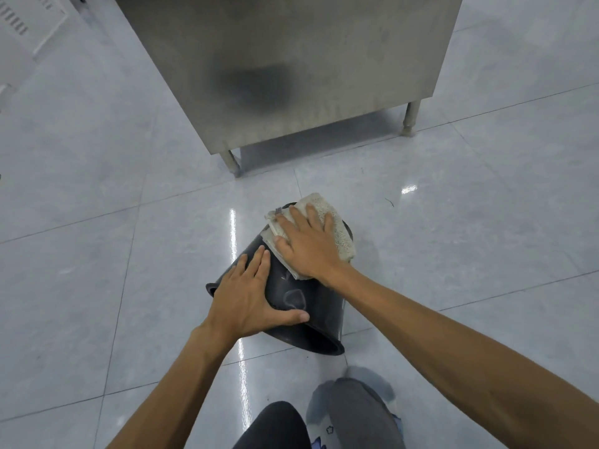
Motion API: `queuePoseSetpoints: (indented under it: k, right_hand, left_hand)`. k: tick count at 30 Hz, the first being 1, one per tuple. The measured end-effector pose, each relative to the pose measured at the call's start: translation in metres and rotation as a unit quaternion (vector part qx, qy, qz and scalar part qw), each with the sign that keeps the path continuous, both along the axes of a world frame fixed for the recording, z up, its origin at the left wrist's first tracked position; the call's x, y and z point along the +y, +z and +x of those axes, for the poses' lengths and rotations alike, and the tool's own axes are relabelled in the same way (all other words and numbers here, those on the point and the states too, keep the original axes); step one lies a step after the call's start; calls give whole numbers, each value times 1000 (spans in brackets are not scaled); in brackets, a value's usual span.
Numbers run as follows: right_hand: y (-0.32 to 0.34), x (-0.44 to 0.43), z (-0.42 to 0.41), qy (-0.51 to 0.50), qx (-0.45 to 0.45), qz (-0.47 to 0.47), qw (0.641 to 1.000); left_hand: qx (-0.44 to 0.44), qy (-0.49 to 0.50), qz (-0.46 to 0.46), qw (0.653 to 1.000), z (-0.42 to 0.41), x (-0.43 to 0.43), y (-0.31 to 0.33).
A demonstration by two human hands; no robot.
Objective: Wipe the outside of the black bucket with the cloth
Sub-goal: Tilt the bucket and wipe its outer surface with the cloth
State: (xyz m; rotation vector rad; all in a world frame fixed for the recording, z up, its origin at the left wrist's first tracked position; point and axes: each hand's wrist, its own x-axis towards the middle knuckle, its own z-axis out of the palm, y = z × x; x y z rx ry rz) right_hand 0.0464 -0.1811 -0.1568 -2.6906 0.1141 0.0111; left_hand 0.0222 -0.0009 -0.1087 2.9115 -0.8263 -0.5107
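Observation:
The black bucket (301, 303) lies on its side on the glossy tiled floor, its open rim toward me and its base pointing away. A folded whitish cloth (337, 236) covers the far end of the bucket's wall. My right hand (306, 243) presses flat on the cloth with fingers spread and straight. My left hand (246, 301) rests flat on the bucket's left side near the rim, thumb stretched across the wall.
A stainless steel cabinet (291, 69) on short legs stands just beyond the bucket. My knees (327, 419) are at the bottom edge. Pale floor tiles (97, 254) spread to the left and right. A white vented panel (29, 24) sits at the top left.

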Motion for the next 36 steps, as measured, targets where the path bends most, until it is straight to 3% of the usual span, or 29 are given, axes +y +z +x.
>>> queuePoseSetpoints:
  k: [8,18,24,29,36]
  right_hand:
    - [-10,32,-49,-36,-64,63,995]
    - [-7,-28,27,-60,28,48,997]
    - [-6,-12,-5,-32,16,18,999]
    - [0,11,-51,-37,-2,49,998]
    - [-2,-50,-5,-86,72,23,993]
  left_hand:
    - [32,-12,-68,997,16,11,3]
    - [16,8,-34,999,12,9,1]
    - [18,7,-33,999,5,11,-8]
    - [-7,-40,-56,998,-7,3,-6]
    - [-35,-130,19,991,-52,-39,5]
